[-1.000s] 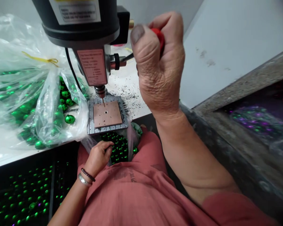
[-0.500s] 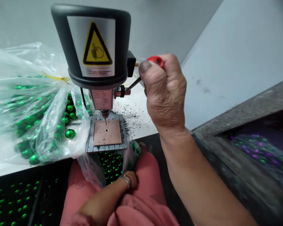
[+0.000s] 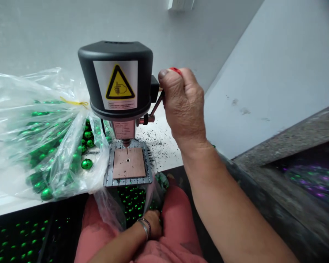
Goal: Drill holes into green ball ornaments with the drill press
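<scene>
A small black drill press (image 3: 116,80) with a yellow warning sign stands on the white table. My right hand (image 3: 183,102) is wrapped round the red knob (image 3: 176,70) of its feed lever. Under the thin drill bit, a pinkish square board (image 3: 129,168) with a small hole lies on the grey slotted base (image 3: 109,175); the bit does not touch it. My left hand (image 3: 152,223) is low between my legs, at a bag of green balls (image 3: 131,201). Its fingers are hidden.
A clear plastic bag (image 3: 57,142) of green shiny balls, tied with yellow, lies left of the press. One green ball (image 3: 86,164) rests beside the base. Dark shavings (image 3: 164,142) are scattered to the right.
The press and table appear lower and slightly to the right, as the view has tilted up. My right hand still grips the lever knob. My left hand remains low.
</scene>
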Demonstrator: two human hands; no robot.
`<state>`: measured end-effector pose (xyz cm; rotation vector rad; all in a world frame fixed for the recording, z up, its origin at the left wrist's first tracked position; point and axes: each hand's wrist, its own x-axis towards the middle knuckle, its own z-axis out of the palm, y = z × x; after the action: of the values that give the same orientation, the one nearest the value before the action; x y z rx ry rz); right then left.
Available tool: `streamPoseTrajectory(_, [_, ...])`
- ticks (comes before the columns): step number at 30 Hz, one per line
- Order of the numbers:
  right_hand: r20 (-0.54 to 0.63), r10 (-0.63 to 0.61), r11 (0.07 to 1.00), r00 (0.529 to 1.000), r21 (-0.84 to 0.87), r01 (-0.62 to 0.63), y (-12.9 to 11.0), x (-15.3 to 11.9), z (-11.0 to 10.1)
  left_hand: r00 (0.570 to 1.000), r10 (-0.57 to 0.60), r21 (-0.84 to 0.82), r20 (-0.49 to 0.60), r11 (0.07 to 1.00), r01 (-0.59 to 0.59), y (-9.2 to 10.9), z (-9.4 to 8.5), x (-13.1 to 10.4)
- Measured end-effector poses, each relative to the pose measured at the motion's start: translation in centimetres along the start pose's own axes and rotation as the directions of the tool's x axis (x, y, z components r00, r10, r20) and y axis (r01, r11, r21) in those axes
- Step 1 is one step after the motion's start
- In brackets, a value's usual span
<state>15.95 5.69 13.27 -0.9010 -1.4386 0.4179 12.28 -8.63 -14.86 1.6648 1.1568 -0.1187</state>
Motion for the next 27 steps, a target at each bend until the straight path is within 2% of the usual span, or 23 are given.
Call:
streamPoseTrajectory(3, [-0.006,0.009,1.0,1.0,0.007,-0.009,0.4,0.8,0.5,0.997,0.021,-0.034,-0.07,0.999,-0.024,0.6,-1.0,-3.5])
streamPoseTrajectory(5, [-0.025,0.021,1.0,0.999,0.019,-0.02,0.7,1.0,0.8,0.982,0.134,-0.28,-0.136,0.945,-0.168,1.2,-2.5,-6.3])
streamPoseTrajectory(6, [-0.035,0.023,0.999,0.999,0.024,-0.023,0.8,1.1,1.0,0.982,0.121,-0.453,-0.143,0.874,-0.173,1.4,-3.4,-7.6])
streamPoseTrajectory(8, [-0.044,0.017,0.999,0.999,0.039,-0.015,1.0,1.1,1.2,0.98,0.059,-0.754,-0.188,0.631,-0.183,1.7,-5.7,-10.0])
streamPoseTrajectory(10, [-0.051,0.012,0.999,0.999,0.05,-0.01,1.2,1.0,1.3,0.923,0.0,-0.842,-0.385,0.409,-0.351,1.5,-8.1,-11.7])
streamPoseTrajectory(12, [-0.052,0.021,0.998,0.998,0.061,-0.018,1.3,1.0,1.3,0.842,-0.104,-0.815,-0.529,0.339,-0.47,1.2,-10.3,-12.7])
streamPoseTrajectory(15, [-0.049,0.03,0.997,0.998,0.067,-0.026,1.4,1.0,1.3,0.74,-0.22,-0.748,-0.635,0.413,-0.519,0.8,-13.0,-13.3])
streamPoseTrajectory(18, [-0.03,0.018,0.998,0.999,0.064,-0.016,1.3,1.0,1.1,0.664,-0.282,-0.689,-0.692,0.532,-0.492,0.8,-15.0,-13.2])
streamPoseTrajectory(23, [-0.028,0.003,0.998,1.0,0.068,-0.001,1.2,1.0,1.0,0.601,-0.281,-0.558,-0.748,0.756,-0.341,0.6,-17.4,-12.2])
streamPoseTrajectory(27, [-0.037,-0.001,0.998,0.999,0.063,0.004,1.2,1.0,0.9,0.584,-0.226,-0.432,-0.78,0.87,-0.24,0.4,-18.4,-11.2])
